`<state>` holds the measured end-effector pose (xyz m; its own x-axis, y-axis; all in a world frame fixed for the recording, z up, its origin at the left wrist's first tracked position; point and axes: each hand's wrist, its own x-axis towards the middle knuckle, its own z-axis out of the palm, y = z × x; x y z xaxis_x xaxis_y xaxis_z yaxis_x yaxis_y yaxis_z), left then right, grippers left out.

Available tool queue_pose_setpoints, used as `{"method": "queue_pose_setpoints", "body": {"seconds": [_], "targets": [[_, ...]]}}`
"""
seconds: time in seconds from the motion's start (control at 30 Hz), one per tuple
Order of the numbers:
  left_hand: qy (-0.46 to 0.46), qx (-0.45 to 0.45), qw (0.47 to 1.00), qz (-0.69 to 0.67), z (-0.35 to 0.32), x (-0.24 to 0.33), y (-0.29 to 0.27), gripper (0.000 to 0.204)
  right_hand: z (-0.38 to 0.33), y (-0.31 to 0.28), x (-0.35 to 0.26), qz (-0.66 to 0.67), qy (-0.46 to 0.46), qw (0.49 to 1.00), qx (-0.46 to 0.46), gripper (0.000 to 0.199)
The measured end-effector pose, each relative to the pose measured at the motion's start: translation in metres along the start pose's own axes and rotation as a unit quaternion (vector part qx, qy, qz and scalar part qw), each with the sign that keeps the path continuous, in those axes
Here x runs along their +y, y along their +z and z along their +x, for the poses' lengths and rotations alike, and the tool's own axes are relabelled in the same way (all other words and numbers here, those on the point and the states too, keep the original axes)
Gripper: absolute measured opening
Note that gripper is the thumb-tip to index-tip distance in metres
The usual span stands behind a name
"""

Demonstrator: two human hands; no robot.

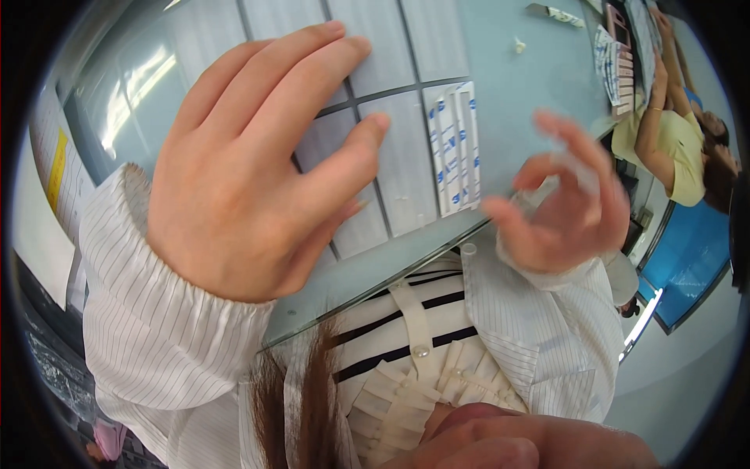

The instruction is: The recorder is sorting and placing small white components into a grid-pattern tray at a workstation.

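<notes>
My left hand (242, 164) is spread over a grid of pale grey rectangular panels (383, 47), fingers stretched out and thumb apart. Nothing shows in its grasp, though the space under the palm is hidden. To its right, several white strips with blue printed marks (455, 148) lie side by side on a panel near the table's front edge. My right hand (570, 195) is raised beside the strips, above the edge, its fingers bent and smeared by motion. A pale, see-through patch shows among those fingers, but I cannot make it out.
The panels lie on a glossy greenish tabletop (516, 94). A small crumpled white scrap (519, 45) and a loose printed strip (556, 16) sit farther back. At the right, a person in a yellow top (672, 148) works beside more strips (605, 66). Papers (58, 172) are at the left.
</notes>
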<state>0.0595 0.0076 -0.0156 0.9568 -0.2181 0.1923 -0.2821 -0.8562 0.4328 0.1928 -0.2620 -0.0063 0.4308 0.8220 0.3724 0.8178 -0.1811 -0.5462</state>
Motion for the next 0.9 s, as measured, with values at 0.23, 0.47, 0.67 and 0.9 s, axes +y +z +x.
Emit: {"method": "queue_pose_setpoints", "body": {"seconds": [0.23,0.47,0.67,0.9], "targets": [[-0.009,-0.012,1.0,0.0,-0.001,0.003,0.0,0.062,0.023,0.001,0.041,-0.108,0.032,0.992,0.063,0.023],[-0.01,-0.014,1.0,-0.01,0.002,0.002,0.003,0.063,0.027,0.009,0.062,-0.309,-0.101,0.945,0.021,0.03],[-0.014,-0.013,1.0,-0.011,0.0,0.004,0.0,0.063,0.021,-0.002,0.047,-0.324,-0.076,0.942,-0.035,0.03],[-0.009,-0.021,1.0,0.007,-0.002,0.002,-0.001,0.064,0.031,-0.018,0.061,-0.286,-0.136,0.947,-0.047,0.028]]}}
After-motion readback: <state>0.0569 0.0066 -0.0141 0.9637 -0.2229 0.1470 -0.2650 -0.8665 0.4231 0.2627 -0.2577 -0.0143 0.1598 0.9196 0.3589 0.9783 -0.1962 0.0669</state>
